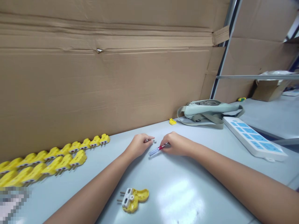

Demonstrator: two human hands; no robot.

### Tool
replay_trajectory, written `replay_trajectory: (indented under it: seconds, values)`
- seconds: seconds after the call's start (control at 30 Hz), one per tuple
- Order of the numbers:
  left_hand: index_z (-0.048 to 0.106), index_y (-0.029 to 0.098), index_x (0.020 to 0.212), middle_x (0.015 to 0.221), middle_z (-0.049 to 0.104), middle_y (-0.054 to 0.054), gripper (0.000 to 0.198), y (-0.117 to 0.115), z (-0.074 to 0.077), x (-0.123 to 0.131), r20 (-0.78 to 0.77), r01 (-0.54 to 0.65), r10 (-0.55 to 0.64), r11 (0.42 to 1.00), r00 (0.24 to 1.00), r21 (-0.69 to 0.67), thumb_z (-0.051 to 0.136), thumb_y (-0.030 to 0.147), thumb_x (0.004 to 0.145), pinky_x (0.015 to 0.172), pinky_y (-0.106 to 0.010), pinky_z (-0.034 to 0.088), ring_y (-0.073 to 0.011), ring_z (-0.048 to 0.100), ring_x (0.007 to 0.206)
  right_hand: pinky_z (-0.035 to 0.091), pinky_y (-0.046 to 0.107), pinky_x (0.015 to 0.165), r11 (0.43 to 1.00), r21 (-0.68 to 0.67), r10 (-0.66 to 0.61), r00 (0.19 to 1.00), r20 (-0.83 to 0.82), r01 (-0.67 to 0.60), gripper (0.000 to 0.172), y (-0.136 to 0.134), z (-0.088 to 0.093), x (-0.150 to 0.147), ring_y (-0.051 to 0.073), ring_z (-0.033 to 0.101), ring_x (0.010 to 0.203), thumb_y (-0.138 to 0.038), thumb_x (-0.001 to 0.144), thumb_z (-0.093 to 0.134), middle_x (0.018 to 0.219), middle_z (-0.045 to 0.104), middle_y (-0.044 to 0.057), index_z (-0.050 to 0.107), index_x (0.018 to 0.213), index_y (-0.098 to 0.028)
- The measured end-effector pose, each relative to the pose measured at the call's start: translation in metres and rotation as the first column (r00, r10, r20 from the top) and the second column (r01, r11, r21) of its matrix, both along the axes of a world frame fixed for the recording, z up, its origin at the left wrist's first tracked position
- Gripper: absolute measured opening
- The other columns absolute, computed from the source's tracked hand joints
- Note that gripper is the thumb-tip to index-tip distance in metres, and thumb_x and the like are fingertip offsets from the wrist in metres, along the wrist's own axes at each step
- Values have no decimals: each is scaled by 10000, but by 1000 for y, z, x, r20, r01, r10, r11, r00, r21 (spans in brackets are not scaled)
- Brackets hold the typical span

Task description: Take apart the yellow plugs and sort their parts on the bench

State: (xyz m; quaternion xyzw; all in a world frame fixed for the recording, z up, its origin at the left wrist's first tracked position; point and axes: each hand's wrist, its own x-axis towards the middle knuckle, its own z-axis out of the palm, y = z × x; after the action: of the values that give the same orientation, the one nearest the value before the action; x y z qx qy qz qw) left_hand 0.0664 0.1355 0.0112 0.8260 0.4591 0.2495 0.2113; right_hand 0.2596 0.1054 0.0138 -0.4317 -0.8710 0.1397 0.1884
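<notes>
- Screwdriver (158, 149), small with a red collar and clear handle, lies on the pale table (187, 193), its long axis running from lower left up to the right hand (175, 143).
- Right hand: fingers curled together, pinching the screwdriver's upper end.
- Left hand (139, 144), just left of the screwdriver, pinches a tiny metal piece (154, 142), probably a screw; too small to tell.
- Tool tip and metal piece sit close, barely apart.
- Open yellow plug (132, 199) lies nearer the person than the screwdriver; rows of yellow plugs (53, 158) well to its left; white power strip (253, 138) to its right.
</notes>
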Motion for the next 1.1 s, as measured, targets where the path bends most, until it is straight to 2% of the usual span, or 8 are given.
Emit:
replay_trajectory:
  seconds: [0.2,0.37,0.53,0.63,0.73,0.8,1.0,1.1]
  values:
    - [714,198,874,899,713,-49,263,-5,3,-13,53,-71,71,997,996,0,501,252,729,744,-292,477,-200,633,783,386,221,590,999,12,-36,999,-30,36,204,-1,-5,-7,153,590,671,-140,687,549,768,706,39,716,790,-197]
    - [701,199,801,883,712,-35,217,-19,18,-23,65,-161,162,987,985,-26,515,234,696,732,-301,482,-200,634,770,365,215,559,994,9,-108,993,-45,108,194,-3,-6,-15,139,573,637,-137,685,543,721,697,28,709,761,-202]
    - [682,203,807,874,691,-44,197,-57,40,-36,14,-180,181,981,983,-71,518,262,716,718,-311,487,-202,624,754,370,219,551,998,-12,-67,998,-18,67,176,-5,0,-10,139,565,607,-145,674,558,689,687,16,707,749,-204]
    - [679,230,844,928,670,-40,198,-85,46,-48,-11,-183,183,978,983,-104,544,318,728,729,-315,491,-210,614,796,406,234,640,999,30,-38,999,-24,39,198,-5,1,-7,173,601,744,-151,676,574,815,693,41,705,817,-198]
    - [666,255,900,950,660,-42,231,-107,47,-60,-4,-222,223,965,975,-142,549,383,748,738,-312,492,-224,606,846,420,244,728,998,68,6,999,-39,-4,239,-4,-1,-10,189,600,867,-151,704,561,952,670,72,693,902,-178]
    - [657,256,920,957,654,-49,253,-116,46,-67,4,-239,243,957,970,-162,546,415,757,731,-308,495,-230,600,864,421,242,738,997,59,42,999,-13,-41,239,-3,-2,-12,181,603,862,-132,723,533,945,670,75,694,896,-171]
    - [636,259,925,1000,618,-33,249,-123,41,-77,-28,-207,205,967,978,-145,499,424,799,803,-319,470,-208,575,881,414,230,635,997,-25,76,996,47,-75,190,-10,4,-7,155,601,690,-140,705,543,782,695,46,714,782,-175]
    - [635,253,906,976,605,-32,231,-124,40,-76,-69,-181,173,974,982,-135,495,405,803,797,-322,465,-203,563,857,413,232,643,995,-34,92,996,12,-92,190,-16,11,-5,161,603,724,-169,705,567,818,696,47,715,824,-180]
